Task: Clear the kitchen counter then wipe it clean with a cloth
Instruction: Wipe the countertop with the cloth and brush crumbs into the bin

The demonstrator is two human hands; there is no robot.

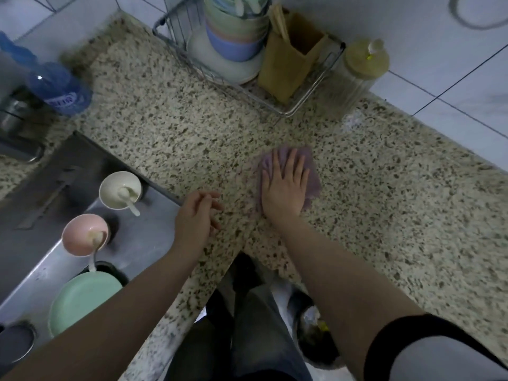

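Note:
My right hand (284, 185) lies flat with spread fingers on a purple cloth (312, 177), pressing it onto the speckled granite counter (170, 127). My left hand (196, 215) hovers over the counter near the sink edge, fingers loosely curled and holding nothing. In the steel sink (33, 188) to the left sit a white bowl (108, 193) with a spoon, a pink bowl (79, 237) with a spoon, and a green plate (82, 301).
A wire dish rack (310, 100) at the back holds stacked bowls, a plate and a yellow utensil holder. Beside it on the right stands a clear jar (357, 75) with a yellow lid. A blue water bottle (60, 89) is at the far left. Tiled wall behind.

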